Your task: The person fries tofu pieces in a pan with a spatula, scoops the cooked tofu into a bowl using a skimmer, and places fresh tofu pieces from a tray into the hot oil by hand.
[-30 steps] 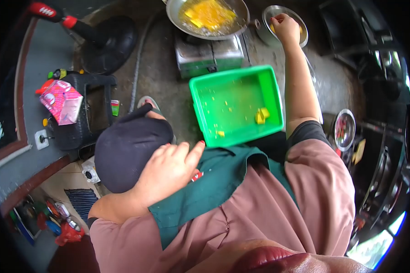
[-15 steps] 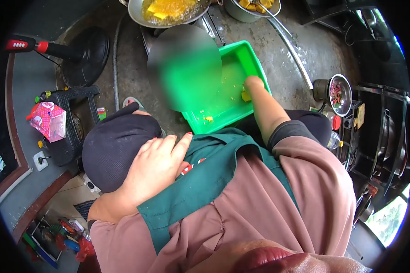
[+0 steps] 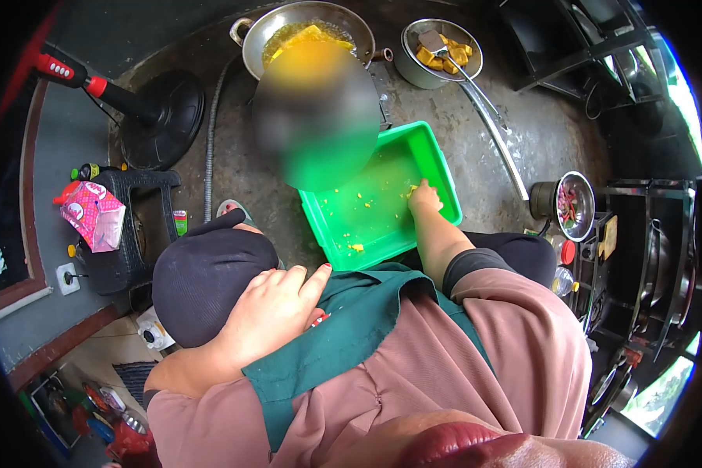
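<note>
My right hand [image 3: 426, 200] reaches into the green tub [image 3: 331, 248] at its right side, its fingers closed by a small yellow piece that they partly hide. Small yellow crumbs lie on the tub's bottom, with a larger yellow bit [image 3: 356, 247] near the front left. My left hand [image 3: 277, 300] rests on my knee beside the green apron [image 3: 320, 374], fingers spread and holding nothing. Beyond the tub, a pan [image 3: 257, 48] holds yellow pieces in bubbling oil. To its right, a pot with a strainer [image 3: 408, 62] holds browned yellow cubes and a metal spatula [image 3: 432, 42].
A black stool [image 3: 129, 183] with a pink packet [image 3: 93, 214] stands left, near a black round base [image 3: 164, 121]. A bowl of red slices [image 3: 576, 207] is at the right, near bottles and a dark rack [image 3: 655, 257]. A blurred disc hides the stove area.
From the strainer, my right hand has come back to the tub's right side. The yellow chunk seen there earlier no longer shows as a whole. My left hand stays on the knee; the view has shifted.
</note>
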Demonstrator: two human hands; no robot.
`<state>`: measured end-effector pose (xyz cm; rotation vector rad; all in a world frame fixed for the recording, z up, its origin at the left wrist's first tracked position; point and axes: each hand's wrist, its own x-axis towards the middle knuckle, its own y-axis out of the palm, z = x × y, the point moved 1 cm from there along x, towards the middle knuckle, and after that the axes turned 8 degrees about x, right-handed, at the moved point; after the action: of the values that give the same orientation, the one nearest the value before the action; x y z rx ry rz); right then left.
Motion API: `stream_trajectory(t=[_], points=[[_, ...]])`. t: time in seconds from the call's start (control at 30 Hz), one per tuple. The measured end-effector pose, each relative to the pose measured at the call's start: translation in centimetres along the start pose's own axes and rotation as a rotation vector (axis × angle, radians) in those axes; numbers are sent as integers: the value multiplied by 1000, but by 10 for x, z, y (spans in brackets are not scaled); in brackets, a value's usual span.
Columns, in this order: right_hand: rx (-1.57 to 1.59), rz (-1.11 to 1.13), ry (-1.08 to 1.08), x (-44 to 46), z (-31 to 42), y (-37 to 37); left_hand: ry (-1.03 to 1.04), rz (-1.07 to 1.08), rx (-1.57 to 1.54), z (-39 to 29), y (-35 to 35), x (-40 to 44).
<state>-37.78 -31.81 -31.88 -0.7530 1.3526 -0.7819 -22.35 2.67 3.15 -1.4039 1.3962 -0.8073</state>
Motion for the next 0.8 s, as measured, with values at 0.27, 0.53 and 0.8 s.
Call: stream_trajectory(t=[0.27, 0.53, 0.8], points=[[257, -88, -83, 11, 22, 17, 19, -43, 16, 4, 5, -3], [169, 68, -263, 15, 42, 20, 14, -63, 12, 6, 5, -6], [552, 513, -576, -24, 130, -117, -47, -69, -3, 13, 3, -15]])
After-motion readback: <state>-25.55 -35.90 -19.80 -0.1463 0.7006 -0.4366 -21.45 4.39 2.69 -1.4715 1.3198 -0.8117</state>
